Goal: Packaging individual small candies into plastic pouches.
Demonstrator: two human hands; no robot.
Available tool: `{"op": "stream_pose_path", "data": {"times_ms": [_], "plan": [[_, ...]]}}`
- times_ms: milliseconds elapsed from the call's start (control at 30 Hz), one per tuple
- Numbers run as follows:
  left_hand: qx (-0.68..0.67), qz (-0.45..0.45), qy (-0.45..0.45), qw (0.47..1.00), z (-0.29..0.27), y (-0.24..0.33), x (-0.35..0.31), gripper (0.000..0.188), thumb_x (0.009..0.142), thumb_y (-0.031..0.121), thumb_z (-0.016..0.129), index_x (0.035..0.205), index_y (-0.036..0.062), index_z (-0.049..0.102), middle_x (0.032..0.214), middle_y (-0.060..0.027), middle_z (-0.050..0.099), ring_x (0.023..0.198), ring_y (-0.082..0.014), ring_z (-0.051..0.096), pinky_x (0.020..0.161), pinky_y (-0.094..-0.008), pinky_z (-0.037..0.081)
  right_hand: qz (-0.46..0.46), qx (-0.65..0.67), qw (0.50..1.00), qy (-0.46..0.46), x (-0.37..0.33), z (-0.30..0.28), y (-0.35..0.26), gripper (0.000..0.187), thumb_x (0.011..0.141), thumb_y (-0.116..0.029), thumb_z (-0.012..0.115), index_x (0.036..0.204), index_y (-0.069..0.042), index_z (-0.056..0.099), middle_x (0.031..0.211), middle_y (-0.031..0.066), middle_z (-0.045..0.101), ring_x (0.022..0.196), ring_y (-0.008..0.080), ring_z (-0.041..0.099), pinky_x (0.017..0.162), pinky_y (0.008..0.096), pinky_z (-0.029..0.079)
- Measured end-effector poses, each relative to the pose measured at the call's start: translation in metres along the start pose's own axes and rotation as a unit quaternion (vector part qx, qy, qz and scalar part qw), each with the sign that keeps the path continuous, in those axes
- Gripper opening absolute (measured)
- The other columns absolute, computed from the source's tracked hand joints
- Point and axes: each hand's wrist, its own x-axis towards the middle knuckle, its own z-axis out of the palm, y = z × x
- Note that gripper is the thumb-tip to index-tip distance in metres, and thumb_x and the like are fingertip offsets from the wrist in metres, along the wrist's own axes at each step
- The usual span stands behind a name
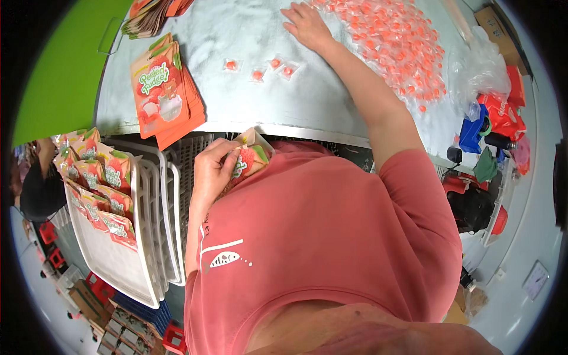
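Shirtfront point(331, 225), left grip point(214, 165) closed on pouch point(253, 157), long axis slanting tableward, right grip point(309, 27) spread.

A faded coral-red T-shirt point(331, 231) covers the torso, with a round ribbed neckline point(296, 300) and a short, loose right sleeve point(411, 180). On its left side, a white print point(225, 258) shows angled lines, a patterned oval and trailing dots. The left hand point(215, 165) and right hand point(309, 28) are bare.
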Motion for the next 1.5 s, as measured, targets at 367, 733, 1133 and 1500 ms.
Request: {"op": "stream_pose_path", "data": {"times_ms": [367,733,1133,1500], "plan": [[0.025,0.006,-0.009,1.0,-0.001,-0.005,0.009,0.014,0.088,-0.001,0.065,0.101,0.0003,0.07,0.087,-0.0132,0.065,0.073,-0.0277,0.065,0.067,-0.0316,0.05,0.156,0.195,0.967,0.057,-0.056,-0.026,-0.034,0.029,0.095,-0.019,0.059,0.121,-0.01,0.068,0.132,0.0114,0.062,0.123,0.031,0.057,0.101,0.0388,0.048],[0.038,0.006,-0.027,0.999,0.007,-0.005,0.008,0.018,0.085,0.0,0.065,0.103,0.0035,0.071,0.093,-0.0126,0.068,0.081,-0.0321,0.067,0.071,-0.0351,0.053,0.049,0.037,0.998,-0.025,-0.046,-0.042,-0.043,0.038,0.099,-0.022,0.055,0.137,-0.023,0.058,0.147,0.0094,0.049,0.137,0.032,0.044,0.111,0.055,0.037],[0.059,0.004,-0.043,0.997,0.01,-0.002,0.004,0.017,0.086,0.002,0.066,0.102,0.0044,0.071,0.096,-0.0111,0.069,0.084,-0.032,0.068,0.072,-0.0361,0.053,0.087,0.09,0.992,-0.027,-0.05,-0.027,-0.044,0.038,0.1,-0.027,0.054,0.137,-0.021,0.056,0.144,0.0095,0.052,0.14,0.0307,0.041,0.116,0.0558,0.029],[0.058,0.019,-0.039,0.997,0.012,-0.002,-0.001,0.016,0.086,0.001,0.066,0.101,0.0032,0.071,0.096,-0.0114,0.07,0.085,-0.0316,0.068,0.074,-0.0356,0.054,0.108,0.101,0.989,-0.012,-0.049,-0.028,-0.043,0.048,0.096,-0.022,0.057,0.143,-0.015,0.048,0.146,0.0146,0.049,0.138,0.0324,0.043,0.116,0.0556,0.03]]}}
